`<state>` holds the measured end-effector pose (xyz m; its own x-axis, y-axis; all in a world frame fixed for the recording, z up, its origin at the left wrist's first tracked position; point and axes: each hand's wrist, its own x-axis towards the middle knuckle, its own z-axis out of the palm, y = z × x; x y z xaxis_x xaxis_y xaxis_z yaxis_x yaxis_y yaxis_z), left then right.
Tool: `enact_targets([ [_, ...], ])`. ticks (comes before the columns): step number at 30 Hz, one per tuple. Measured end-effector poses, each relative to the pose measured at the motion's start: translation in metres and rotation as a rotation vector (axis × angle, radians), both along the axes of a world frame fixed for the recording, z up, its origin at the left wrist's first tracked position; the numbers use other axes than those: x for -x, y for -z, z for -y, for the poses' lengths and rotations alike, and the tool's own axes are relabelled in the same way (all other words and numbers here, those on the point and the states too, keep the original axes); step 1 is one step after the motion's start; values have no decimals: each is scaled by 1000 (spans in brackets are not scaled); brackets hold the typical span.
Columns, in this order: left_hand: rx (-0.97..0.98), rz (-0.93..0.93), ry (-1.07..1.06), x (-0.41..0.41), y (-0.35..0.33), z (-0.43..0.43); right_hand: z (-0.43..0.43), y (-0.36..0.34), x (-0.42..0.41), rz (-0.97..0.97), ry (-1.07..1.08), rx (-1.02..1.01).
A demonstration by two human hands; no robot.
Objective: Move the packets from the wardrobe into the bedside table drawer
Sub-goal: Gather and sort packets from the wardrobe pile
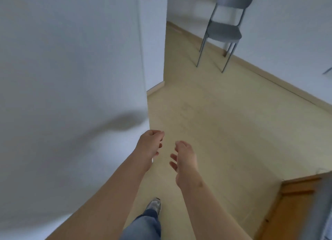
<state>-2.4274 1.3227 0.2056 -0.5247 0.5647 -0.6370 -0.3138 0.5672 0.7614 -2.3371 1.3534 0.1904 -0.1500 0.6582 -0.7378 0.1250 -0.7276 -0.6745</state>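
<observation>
A tall white panel (71, 78), plain and blurred, fills the left. Pale floor (215, 123) runs past it to a grey chair (224, 29). A brown wooden piece (291, 203) sits at the lower right. The left hand (150, 144) and right hand (185, 159) are loosely curled, holding nothing. Where the packets lie cannot be told.

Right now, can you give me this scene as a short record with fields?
left hand: fingers loosely curled, holds nothing
right hand: fingers relaxed, holds nothing
packets: none in view
by far wall: grey chair with thin metal legs
lower right: brown wooden furniture, cut off by the frame
left side: plain white panel
floor: pale beige
</observation>
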Motion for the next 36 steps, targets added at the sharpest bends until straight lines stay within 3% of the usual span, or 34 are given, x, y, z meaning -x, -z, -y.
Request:
enact_targets([
  [10, -19, -13, 461, -116, 7, -249, -186, 2, -127, -52, 558, 33],
  [20, -32, 29, 675, -274, -7, -473, -407, -16, -279, -40, 773, -57],
  [36, -101, -28, 1027, -430, -19, -851, -745, -20, -419, -48, 1162, -92],
])
